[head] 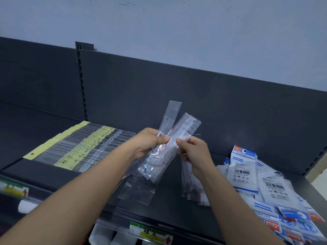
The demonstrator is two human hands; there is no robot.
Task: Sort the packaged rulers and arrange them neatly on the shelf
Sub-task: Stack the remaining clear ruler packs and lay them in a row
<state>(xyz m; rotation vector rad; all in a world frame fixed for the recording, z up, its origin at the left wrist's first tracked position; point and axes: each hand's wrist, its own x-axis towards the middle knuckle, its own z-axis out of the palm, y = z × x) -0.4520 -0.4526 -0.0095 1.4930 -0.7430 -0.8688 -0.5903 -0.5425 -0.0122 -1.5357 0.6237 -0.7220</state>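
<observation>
You've got a fan of long clear plastic ruler sleeves (174, 137) up over the middle of the dark grey metal shelf (169, 197). Your left hand (150, 142) is curled round its lower half, and your right hand (192, 152) pinches one sleeve's edge between thumb and fingertips.

Careful: those sleeves look slick and they're splayed at odd angles, so tugging one free could let the rest slide out onto the loose clear packets (136, 188) just below. Mixing is the other risk, with the heap of white-and-blue geometry packs (247, 170) sprawling at the near right.

No bins here; each sleeve carries its own ruler. The left row of clear sleeves with yellow header cards (85, 145) lies overlapped on the shelf. A second clump of sleeves (192, 184) sits under your right wrist; held or resting, I can't tell.
</observation>
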